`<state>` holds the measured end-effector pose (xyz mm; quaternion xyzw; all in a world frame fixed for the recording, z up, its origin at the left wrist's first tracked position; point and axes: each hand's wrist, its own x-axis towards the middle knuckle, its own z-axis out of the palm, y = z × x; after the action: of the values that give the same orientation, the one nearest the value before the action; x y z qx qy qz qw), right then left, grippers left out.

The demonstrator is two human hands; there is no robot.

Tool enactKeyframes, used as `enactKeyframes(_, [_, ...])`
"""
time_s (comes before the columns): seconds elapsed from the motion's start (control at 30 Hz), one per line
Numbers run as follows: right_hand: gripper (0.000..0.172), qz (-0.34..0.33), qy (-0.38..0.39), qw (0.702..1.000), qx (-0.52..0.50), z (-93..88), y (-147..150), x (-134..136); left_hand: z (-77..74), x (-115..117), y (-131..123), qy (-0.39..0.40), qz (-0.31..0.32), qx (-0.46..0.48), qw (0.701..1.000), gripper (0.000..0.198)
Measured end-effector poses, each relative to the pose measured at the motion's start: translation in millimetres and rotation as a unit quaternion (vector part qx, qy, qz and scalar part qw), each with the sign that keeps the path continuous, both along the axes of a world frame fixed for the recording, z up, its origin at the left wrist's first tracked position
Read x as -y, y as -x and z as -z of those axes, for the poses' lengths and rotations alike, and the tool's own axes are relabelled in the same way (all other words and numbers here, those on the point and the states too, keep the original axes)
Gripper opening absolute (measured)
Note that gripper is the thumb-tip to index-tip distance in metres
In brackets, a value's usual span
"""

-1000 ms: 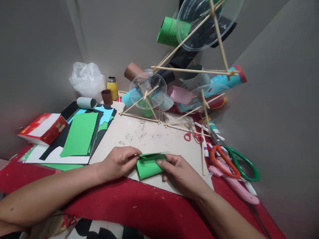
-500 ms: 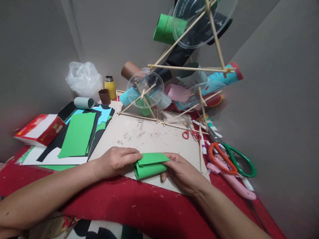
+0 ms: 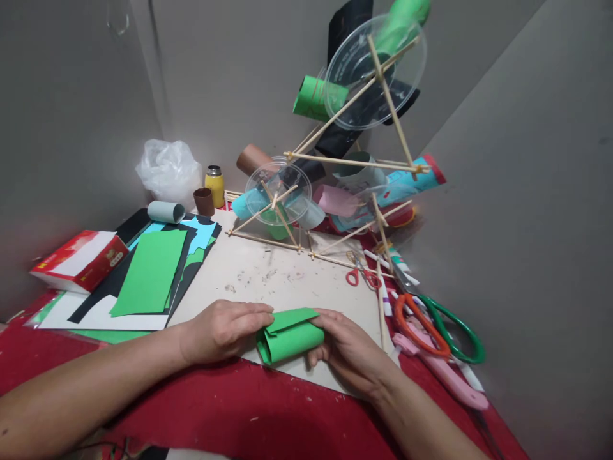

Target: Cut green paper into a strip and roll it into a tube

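Note:
A sheet of green paper (image 3: pixel 293 338), curled into a loose roll with an overlapping flap on top, is held low over the pale board (image 3: pixel 258 268). My left hand (image 3: pixel 228 329) pinches its left end, the thumb hidden from view. Around the right end, the fingers and thumb of my right hand (image 3: pixel 347 348) are closed. Beyond them stand wheel models of wooden sticks, clear plastic discs and coloured paper tubes: a small wheel (image 3: pixel 278 191) on the board and a larger wheel (image 3: pixel 376 71) higher up.
Green sheets (image 3: pixel 149 271), a red box (image 3: pixel 80 260) and a grey paper tube (image 3: pixel 165 211) lie at left. Behind stand a plastic bag (image 3: pixel 168 171), a yellow bottle (image 3: pixel 214 187) and a brown tube (image 3: pixel 204 202). Small red-handled scissors (image 3: pixel 363 276), large scissors (image 3: pixel 431 326) and a pink tool (image 3: pixel 454 380) lie at right.
The whole scene sits slightly lower as the camera has tilted up. The green roll looks a little rounder, with both hands still on its ends.

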<state>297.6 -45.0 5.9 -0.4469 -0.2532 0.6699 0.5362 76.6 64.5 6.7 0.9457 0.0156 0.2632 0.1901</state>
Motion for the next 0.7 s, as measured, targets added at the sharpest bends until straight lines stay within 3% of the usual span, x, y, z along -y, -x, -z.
enactKeyframes(0.3, [0.019,0.005,0.001,1.0,0.002,1.7,0.0,-0.5,-2.6,4.1,-1.7,0.015,0.02,0.007,1.0,0.044])
enactKeyframes(0.53, [0.019,0.004,0.001,1.0,-0.008,4.7,-0.9,-0.1,-0.9,7.2,-2.1,0.031,0.015,0.0,0.999,0.035])
enactKeyframes(0.7, [0.027,-0.036,-0.012,0.999,0.038,1.0,1.2,-0.5,3.1,5.3,-0.7,0.02,-0.007,0.019,1.0,0.029])
